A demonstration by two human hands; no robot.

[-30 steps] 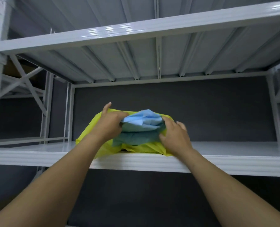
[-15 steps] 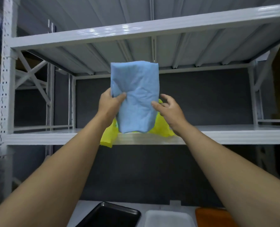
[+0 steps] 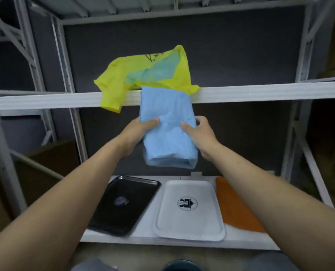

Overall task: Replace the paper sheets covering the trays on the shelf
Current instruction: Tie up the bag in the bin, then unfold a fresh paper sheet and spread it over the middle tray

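- grey metal shelving against a dark grey back panel [image 3: 231, 55] fills the view, with two white shelf boards one above the other.
- left hand [image 3: 137, 132] grips the left edge of a folded stack of light blue paper sheets [image 3: 168, 137], thumb laid across the front and fingers hidden behind it.
- right hand [image 3: 200, 133] grips the right edge, thumb on the front, fingers curled round the side.
- the stack hangs upright in the open gap between the shelves; its top edge overlaps the front lip of the upper shelf board [image 3: 45, 102], its bottom is well clear of the trays below.
- a crumpled yellow plastic bag [image 3: 112, 89] lies on the upper board just behind the stack's top, one corner drooping over the lip to the left; blue-green sheets show through it.
- on the lower shelf board [image 3: 147, 225], in a row: a black rectangular metal tray [image 3: 123, 204] set at an angle on the left, a white plastic tray with a round dark emblem [image 3: 190, 222] in the middle, a flat orange tray [image 3: 237, 208] on the right, partly under the right forearm.
- grey perforated uprights [image 3: 74, 124] flank the bay on both sides, leaving wide room between them.
- brown cardboard boxes [image 3: 51, 159] sit behind the left upright.
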